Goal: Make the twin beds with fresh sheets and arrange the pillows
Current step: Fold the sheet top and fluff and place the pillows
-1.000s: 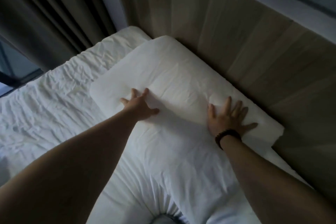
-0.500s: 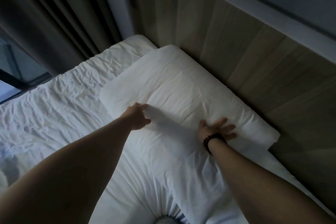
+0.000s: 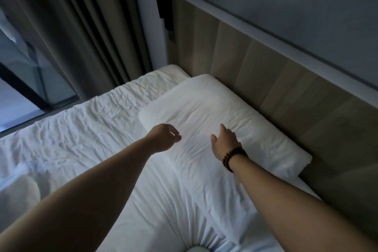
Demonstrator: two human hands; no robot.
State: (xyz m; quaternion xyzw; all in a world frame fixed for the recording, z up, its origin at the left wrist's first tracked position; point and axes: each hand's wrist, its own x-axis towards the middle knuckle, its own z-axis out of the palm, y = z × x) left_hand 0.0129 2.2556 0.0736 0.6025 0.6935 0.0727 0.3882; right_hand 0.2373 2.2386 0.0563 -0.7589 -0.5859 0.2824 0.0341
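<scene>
A white pillow lies flat at the head of the bed, along the wooden headboard. The bed is covered by a wrinkled white sheet. My left hand hovers over the pillow's near edge with its fingers loosely curled, holding nothing. My right hand, with a dark bead bracelet on the wrist, is lifted just above the pillow with fingers relaxed and empty.
Dark curtains hang at the far left beside a glass door. A grey wall rises above the headboard. A rounded white bundle sits at the left edge of the bed.
Both hands have lifted off the pillow, where they pressed flat a second ago, and drawn back toward me. The view has pulled back and tilted up.
</scene>
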